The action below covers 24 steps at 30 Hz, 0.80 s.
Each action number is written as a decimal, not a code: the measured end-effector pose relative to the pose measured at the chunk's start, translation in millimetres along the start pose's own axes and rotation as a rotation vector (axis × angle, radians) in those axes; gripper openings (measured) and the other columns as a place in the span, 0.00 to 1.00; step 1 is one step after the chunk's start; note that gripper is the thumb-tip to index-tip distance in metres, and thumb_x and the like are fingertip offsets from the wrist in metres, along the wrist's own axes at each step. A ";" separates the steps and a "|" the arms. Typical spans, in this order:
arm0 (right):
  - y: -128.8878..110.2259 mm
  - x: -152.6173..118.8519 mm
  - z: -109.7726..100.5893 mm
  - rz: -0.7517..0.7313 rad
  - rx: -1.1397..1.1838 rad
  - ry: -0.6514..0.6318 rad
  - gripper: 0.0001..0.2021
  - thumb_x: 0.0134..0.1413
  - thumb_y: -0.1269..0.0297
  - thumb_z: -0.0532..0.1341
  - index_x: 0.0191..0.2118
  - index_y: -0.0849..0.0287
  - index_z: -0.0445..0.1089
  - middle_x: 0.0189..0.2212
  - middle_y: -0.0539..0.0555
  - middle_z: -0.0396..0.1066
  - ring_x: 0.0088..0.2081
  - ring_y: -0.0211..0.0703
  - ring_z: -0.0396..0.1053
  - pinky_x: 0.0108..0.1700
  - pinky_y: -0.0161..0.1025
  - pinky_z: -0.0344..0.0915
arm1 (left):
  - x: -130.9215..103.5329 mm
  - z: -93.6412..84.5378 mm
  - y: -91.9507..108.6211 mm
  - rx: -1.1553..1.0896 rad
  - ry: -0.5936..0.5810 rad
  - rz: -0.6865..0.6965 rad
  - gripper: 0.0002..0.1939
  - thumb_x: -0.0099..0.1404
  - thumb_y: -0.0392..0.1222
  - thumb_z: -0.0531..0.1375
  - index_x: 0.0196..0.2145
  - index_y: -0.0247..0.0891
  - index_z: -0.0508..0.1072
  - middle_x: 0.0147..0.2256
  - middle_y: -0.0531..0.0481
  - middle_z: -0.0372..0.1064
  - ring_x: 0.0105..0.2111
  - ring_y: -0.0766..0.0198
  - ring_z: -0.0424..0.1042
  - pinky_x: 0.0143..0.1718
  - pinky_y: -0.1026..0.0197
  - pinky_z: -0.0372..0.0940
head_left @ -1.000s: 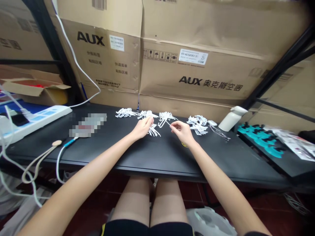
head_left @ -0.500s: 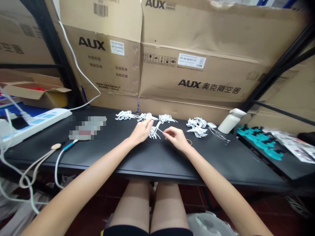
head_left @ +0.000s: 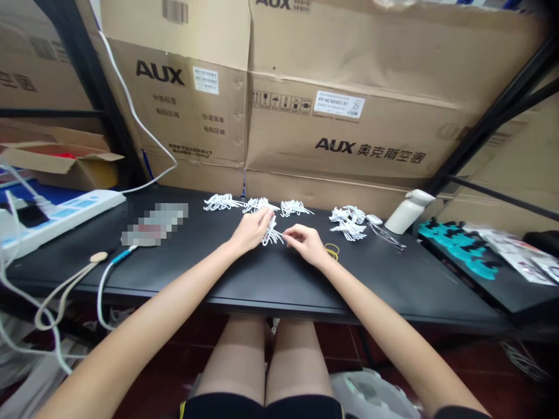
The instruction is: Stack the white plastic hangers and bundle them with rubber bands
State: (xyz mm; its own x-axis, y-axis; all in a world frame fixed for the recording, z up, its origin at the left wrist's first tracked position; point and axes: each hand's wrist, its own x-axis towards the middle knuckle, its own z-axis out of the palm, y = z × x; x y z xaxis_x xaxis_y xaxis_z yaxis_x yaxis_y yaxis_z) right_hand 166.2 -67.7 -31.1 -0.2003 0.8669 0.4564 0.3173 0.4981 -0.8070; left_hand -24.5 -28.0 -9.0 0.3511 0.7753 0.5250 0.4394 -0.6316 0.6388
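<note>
A small bundle of thin white strands (head_left: 271, 234) lies on the black table between my hands. My left hand (head_left: 252, 230) is closed over the left side of this bundle, its fingertips at the top and partly hiding it. Pinched at the bundle's right side, the end of a thin white strand (head_left: 280, 234) meets the fingertips of my right hand (head_left: 305, 242). Behind my hands, similar white bundles lie in a row: a left one (head_left: 222, 202), a middle one (head_left: 259, 205) and a right one (head_left: 295, 208). Yellow rubber bands (head_left: 332, 251) rest beside my right wrist.
More white bundles (head_left: 348, 223) lie to the right, near glasses (head_left: 388, 235) and a white bottle (head_left: 409, 212). Teal pieces (head_left: 463, 247) stand farther right. At left are a power strip (head_left: 65, 218), a blurred-out object (head_left: 155, 225) and cables. Cardboard (head_left: 279, 134) walls the back.
The pale strand that stood up between my hands is now down at the bundle. My right hand has shifted slightly left, and more of the yellow rubber bands shows.
</note>
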 end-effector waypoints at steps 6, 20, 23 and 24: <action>-1.0 0.0 2.8 0.044 0.004 0.057 0.13 0.48 0.54 0.64 0.30 0.61 0.73 0.24 0.53 0.72 0.25 0.41 0.70 0.31 0.38 0.69 | -1.7 2.3 2.7 -0.100 -0.042 -0.044 0.20 0.70 0.52 0.45 0.41 0.38 0.71 0.25 0.52 0.71 0.21 0.66 0.70 0.27 0.65 0.64; 1.4 0.1 5.0 0.115 0.134 -0.022 0.16 0.46 0.51 0.66 0.30 0.61 0.71 0.23 0.52 0.72 0.23 0.40 0.70 0.29 0.39 0.70 | -2.4 6.1 7.3 -0.226 -0.096 -0.102 0.19 0.69 0.53 0.46 0.34 0.37 0.67 0.25 0.53 0.66 0.15 0.70 0.66 0.17 0.67 0.61; 1.7 0.0 5.1 0.168 0.216 -0.061 0.17 0.44 0.50 0.67 0.31 0.61 0.70 0.23 0.52 0.73 0.23 0.39 0.71 0.26 0.36 0.70 | -2.6 7.0 7.2 -0.264 -0.136 -0.101 0.18 0.69 0.54 0.45 0.34 0.38 0.65 0.25 0.53 0.66 0.15 0.69 0.66 0.16 0.66 0.61; 1.5 -0.1 5.1 0.195 0.248 -0.080 0.18 0.44 0.50 0.67 0.32 0.62 0.70 0.23 0.52 0.73 0.23 0.39 0.72 0.25 0.35 0.69 | -2.6 7.3 6.8 -0.279 -0.149 -0.099 0.18 0.69 0.54 0.45 0.35 0.38 0.64 0.25 0.53 0.66 0.16 0.68 0.67 0.16 0.66 0.61</action>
State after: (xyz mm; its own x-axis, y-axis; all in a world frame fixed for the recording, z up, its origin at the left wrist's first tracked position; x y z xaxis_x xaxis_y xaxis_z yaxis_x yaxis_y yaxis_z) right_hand 162.0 -67.2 -34.3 -0.2337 0.9365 0.2616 0.1230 0.2954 -0.9474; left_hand -16.3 -34.3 -10.2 0.4439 0.8123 0.3783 0.2413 -0.5149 0.8226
